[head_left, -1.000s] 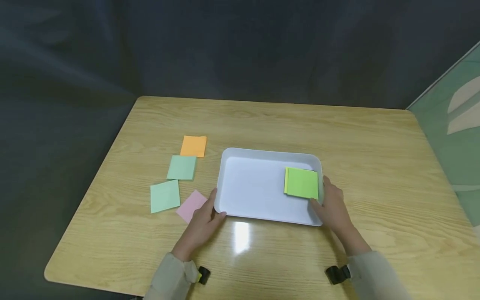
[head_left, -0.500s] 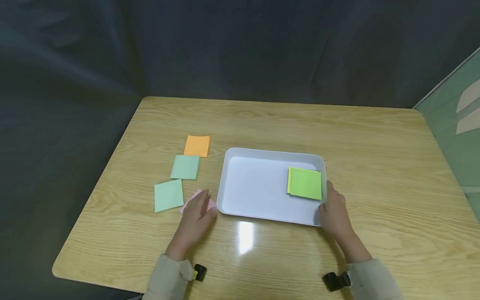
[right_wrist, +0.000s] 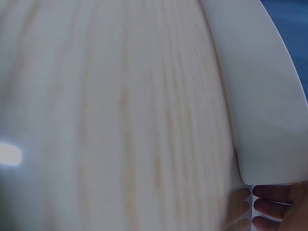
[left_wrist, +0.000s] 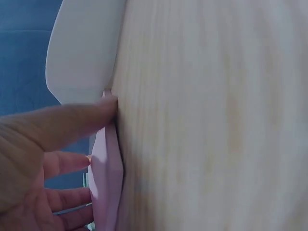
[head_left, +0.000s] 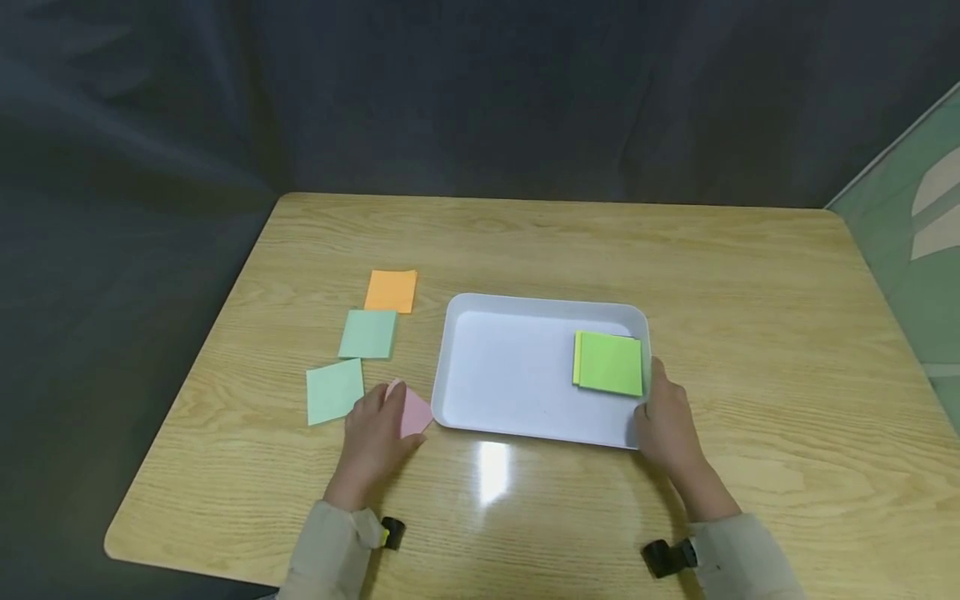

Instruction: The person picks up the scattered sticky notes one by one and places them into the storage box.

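Observation:
My left hand (head_left: 372, 437) is at a pink sticky note pad (head_left: 415, 412) left of the white tray (head_left: 510, 433). In the left wrist view, the thumb presses one edge of the pink pad (left_wrist: 107, 175) and the fingers lie along its opposite side. The pad's corner reaches the tray's near left corner. My right hand (head_left: 666, 421) holds the tray's near right corner, thumb at the front and fingers along the right side. In the right wrist view, its curled fingers (right_wrist: 272, 207) show beside the tray wall (right_wrist: 260, 96). Green sticky note pads (head_left: 611, 364) lie inside the tray at right.
Left of the tray lie an orange sticky note pad (head_left: 391, 291) and two mint green ones, the upper pad (head_left: 367, 334) and the lower pad (head_left: 333, 392). A dark curtain (head_left: 465, 100) hangs behind the wooden table (head_left: 750, 333).
My left hand has left the tray's near left corner, moved left over the pink pad and taken it by its edges. The right thumb has drawn back from inside the tray to its corner.

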The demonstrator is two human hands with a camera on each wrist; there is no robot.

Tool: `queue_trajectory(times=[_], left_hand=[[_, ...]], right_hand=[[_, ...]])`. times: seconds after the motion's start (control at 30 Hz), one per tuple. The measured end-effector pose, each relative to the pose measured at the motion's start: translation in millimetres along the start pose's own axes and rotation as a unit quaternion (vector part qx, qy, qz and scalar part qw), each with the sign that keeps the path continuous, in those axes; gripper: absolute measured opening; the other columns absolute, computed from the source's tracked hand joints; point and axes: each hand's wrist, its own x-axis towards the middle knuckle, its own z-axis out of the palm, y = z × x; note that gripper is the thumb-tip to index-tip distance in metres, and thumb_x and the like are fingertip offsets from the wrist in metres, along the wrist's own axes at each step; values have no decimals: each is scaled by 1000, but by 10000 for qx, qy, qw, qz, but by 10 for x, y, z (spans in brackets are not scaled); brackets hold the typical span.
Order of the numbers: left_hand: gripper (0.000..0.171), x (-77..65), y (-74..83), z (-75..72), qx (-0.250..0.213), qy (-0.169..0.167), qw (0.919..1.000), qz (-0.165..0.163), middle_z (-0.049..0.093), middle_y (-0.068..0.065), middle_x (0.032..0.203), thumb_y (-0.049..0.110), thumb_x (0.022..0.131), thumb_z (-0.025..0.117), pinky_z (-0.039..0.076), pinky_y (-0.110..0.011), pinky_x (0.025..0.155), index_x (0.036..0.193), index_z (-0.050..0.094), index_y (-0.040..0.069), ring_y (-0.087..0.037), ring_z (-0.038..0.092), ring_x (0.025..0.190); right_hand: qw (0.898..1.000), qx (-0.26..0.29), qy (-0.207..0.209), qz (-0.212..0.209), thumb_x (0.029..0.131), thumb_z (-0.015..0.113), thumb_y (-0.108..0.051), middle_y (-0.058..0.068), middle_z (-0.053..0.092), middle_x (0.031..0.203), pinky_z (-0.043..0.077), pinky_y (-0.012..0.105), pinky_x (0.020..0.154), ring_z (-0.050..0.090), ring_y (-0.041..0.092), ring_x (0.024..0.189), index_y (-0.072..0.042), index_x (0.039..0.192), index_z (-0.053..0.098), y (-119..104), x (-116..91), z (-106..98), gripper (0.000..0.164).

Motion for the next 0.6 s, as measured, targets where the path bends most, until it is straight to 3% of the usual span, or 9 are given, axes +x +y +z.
queue_trajectory(times=[0.33, 0.6], left_hand=[[62, 22, 94, -30, 911, 38, 9957, 174, 44, -30, 111, 30, 63, 63, 35, -56, 81, 121, 50, 11, -42, 38, 99], [56, -7, 123, -28, 759, 138, 9970, 6, 46, -25, 107, 25, 57, 65, 38, -54, 77, 108, 52, 7, -39, 42, 92]], right_hand=[[9997, 93, -149, 185, 76, 29, 9, 43, 37, 117, 33, 65, 88, 35, 53, 107, 10, 133, 8, -18, -12, -28, 60], [9997, 32, -103, 210, 75, 30, 8, 42, 40, 116, 36, 63, 86, 39, 51, 105, 10, 132, 10, -8, -9, -14, 61]])
